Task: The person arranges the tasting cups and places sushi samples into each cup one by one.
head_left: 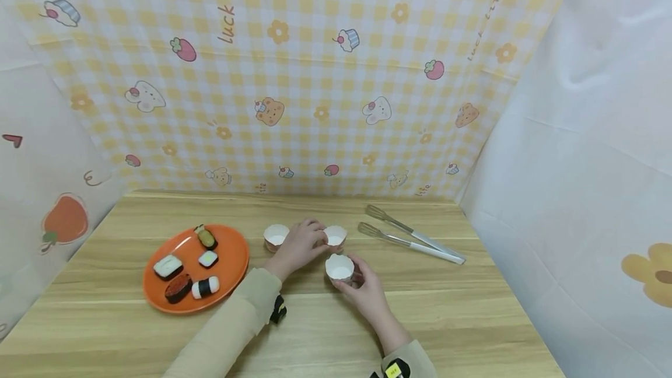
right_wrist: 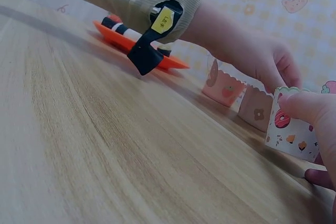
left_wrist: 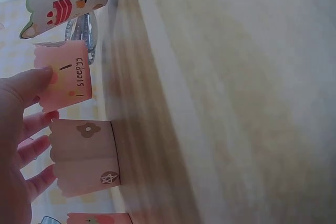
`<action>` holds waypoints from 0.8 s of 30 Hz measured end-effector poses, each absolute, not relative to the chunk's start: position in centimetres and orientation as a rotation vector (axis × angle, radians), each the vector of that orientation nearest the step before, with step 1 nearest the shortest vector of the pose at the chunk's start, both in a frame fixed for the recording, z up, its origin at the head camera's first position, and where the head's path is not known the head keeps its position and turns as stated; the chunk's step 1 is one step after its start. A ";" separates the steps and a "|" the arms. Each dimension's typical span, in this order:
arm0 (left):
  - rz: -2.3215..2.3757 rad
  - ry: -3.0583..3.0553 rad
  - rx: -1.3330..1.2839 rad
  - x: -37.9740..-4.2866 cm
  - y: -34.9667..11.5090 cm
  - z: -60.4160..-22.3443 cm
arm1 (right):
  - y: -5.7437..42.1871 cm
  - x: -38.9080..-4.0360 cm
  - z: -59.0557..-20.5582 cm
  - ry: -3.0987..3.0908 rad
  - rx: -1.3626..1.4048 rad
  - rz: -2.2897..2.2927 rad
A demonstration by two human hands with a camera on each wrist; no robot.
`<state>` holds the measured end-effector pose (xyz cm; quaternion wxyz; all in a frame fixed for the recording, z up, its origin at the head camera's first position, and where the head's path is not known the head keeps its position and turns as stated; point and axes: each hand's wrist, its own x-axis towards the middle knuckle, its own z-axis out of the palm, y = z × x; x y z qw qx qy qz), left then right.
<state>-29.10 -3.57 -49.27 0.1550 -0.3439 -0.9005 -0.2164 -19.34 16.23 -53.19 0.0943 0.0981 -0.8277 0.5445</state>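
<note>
My left hand pinches the rim of a pink paper baking cup lettered "I sleepyy", its thumb lying on the outside wall. Beside those fingers stands a brownish-pink baking cup with a flower print, mostly hidden by the hand in the head view. Farther left is a pink cup with a strawberry print. My right hand holds a white baking cup printed with cakes, thumb on one side and fingers on the other. It is upright, nearer to me than the others.
An orange oval plate with several sushi pieces, among them a roe-topped one, lies left on the wooden table. Metal tongs with white handles lie spread at the right. A checked cloth hangs behind.
</note>
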 end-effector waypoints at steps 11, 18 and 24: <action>-0.591 -2.609 -0.968 -29.1 -3.3 -49.4 | 15.4 -17.5 -49.4 -2.460 0.320 1.619; -0.578 -2.637 -0.949 -29.3 -3.4 -49.4 | 15.2 -17.5 -49.1 -2.451 0.320 1.635; -0.576 -2.647 -0.951 -29.4 -3.4 -49.6 | 15.3 -17.5 -49.0 -2.457 0.309 1.633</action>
